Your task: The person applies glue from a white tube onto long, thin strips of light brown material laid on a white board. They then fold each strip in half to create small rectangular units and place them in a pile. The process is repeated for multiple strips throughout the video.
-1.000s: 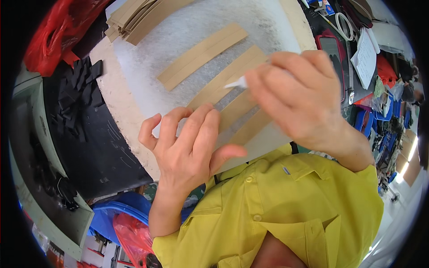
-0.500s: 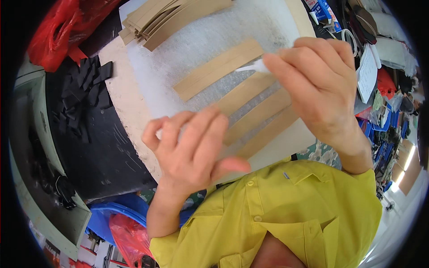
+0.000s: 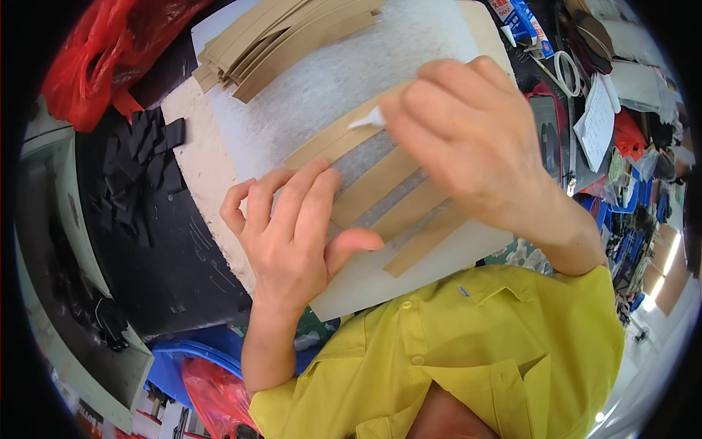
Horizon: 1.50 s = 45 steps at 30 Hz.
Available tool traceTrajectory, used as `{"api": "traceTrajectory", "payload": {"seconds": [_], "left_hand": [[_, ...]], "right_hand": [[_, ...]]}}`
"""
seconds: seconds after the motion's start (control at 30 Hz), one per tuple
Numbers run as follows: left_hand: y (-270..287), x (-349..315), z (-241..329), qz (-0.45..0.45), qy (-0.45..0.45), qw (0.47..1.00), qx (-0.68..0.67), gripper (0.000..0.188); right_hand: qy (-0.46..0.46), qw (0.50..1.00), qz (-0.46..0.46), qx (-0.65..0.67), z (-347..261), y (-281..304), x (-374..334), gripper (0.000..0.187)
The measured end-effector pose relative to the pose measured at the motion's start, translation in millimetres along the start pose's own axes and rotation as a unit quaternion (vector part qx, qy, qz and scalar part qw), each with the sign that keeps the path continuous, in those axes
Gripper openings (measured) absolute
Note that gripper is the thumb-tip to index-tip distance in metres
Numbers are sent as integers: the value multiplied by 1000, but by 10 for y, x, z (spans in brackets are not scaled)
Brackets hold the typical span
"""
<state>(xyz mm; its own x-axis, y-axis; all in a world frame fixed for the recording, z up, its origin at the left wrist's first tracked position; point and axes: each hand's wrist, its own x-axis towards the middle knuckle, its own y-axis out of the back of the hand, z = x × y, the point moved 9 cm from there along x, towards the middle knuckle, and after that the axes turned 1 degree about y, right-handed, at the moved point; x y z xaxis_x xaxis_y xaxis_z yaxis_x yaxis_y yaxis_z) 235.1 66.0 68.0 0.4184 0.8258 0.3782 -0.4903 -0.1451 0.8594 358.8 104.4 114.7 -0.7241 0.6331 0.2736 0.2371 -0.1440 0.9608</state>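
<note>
My right hand (image 3: 468, 139) is closed around a small white glue bottle, of which only the white nozzle (image 3: 373, 118) shows. The nozzle tip points left and is at the farthest tan strip (image 3: 320, 148); whether it touches I cannot tell. My left hand (image 3: 289, 238) is palm down with its fingers apart, fingertips at the near left end of that strip and the thumb stretched to the right. Nearer to me lie three more tan strips (image 3: 376, 189), side by side and slanted, their right ends partly hidden by my right hand.
Under the strips is a whitish sheet (image 3: 409, 44) on a pale board (image 3: 191, 132). A stack of tan strips (image 3: 292, 40) lies at the far left. Black pieces (image 3: 142, 164) are piled on the dark table, near a red plastic bag (image 3: 88, 66). A notebook (image 3: 596, 132) lies right.
My right hand has moved left with the glue bottle, bringing the nozzle over the farthest strip. My left hand has come down, its fingertips now at that strip's left end.
</note>
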Motion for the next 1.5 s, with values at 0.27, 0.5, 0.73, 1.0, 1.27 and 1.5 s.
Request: {"api": "traceTrajectory", "payload": {"seconds": [0.27,0.5,0.73,1.0,1.27,1.5], "left_hand": [[208,-77,-28,110,1,990,-84,38],[293,-360,288,35,87,976,-199,20],[83,-605,629,0,107,992,-65,29],[44,-607,758,39,121,988,-92,26],[-53,-546,831,121,113,969,-182,27],[-41,-604,923,65,61,985,-144,37]], "right_hand": [[-350,868,170,307,1391,28,-998,26],[-381,824,212,363,1760,-409,-1299,21],[-188,975,113,-40,250,119,-1401,28],[-351,896,186,197,-23,25,-1563,21],[-241,935,88,246,-331,116,-1311,24],[-127,951,100,264,-441,-31,-1447,51]]}}
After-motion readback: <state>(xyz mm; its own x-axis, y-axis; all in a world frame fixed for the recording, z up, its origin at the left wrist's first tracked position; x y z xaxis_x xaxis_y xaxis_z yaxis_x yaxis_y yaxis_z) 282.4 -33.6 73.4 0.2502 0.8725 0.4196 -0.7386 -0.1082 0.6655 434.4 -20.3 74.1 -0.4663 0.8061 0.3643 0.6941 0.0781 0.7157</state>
